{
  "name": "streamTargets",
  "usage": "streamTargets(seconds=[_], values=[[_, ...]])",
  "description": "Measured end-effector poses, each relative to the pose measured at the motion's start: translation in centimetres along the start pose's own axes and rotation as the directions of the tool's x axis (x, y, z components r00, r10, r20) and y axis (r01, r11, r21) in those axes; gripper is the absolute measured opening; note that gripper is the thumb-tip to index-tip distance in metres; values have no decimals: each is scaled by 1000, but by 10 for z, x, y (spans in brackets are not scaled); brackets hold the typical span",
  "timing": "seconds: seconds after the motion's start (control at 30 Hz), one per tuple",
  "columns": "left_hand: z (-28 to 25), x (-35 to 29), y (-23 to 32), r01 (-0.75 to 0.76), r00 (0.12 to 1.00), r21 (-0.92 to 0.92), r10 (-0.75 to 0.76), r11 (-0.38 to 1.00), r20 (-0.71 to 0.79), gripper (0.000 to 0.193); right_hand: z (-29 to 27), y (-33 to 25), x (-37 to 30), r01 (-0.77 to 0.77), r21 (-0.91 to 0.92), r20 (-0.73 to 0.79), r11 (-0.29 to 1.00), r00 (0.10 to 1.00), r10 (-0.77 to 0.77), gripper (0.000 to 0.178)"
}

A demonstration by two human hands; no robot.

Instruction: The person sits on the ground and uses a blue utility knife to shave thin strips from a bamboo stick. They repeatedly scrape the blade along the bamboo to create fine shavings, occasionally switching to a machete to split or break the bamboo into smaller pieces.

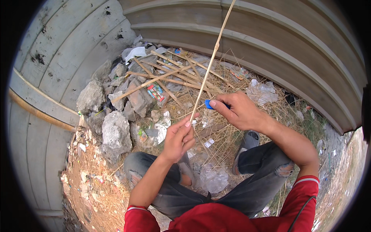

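Note:
A long, thin bamboo stick (210, 63) with a knobbly joint slants up and away to the top edge. My left hand (178, 140) is closed on its lower end, the thumb lying against it. To the right, my right hand (241, 111) is closed around a small blue tool (209, 104). Its blue end shows past my thumb, just beside the stick; most of it lies hidden in my grip, so its exact kind cannot be made out. Whether it touches the stick is unclear.
Beyond my hands lies a loose pile of bamboo strips (170, 73) on dry straw and litter. Rough rocks (116, 131) are heaped at the left. A grey panel wall (77, 42) and a ribbed metal sheet (282, 42) close in the corner. Crumpled clear plastic (213, 178) lies between my feet.

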State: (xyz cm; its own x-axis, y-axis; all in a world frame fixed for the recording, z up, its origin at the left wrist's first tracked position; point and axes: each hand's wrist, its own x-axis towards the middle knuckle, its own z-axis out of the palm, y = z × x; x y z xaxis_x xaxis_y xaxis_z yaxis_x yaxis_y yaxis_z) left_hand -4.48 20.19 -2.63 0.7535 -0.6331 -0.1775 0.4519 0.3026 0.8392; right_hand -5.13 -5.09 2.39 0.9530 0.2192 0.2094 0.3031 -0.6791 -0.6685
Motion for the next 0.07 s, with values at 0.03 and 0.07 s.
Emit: streamTargets(seconds=[0.03,0.07], values=[[-1,1,1,-13,1000,-10,13,1000,-1,44,6,-7,-2,8,-66,32,998,999,-6,57],[-2,2,2,-26,1000,-19,26,999,-2,44,12,-9,-3,49,-128,67,991,997,-41,53]])
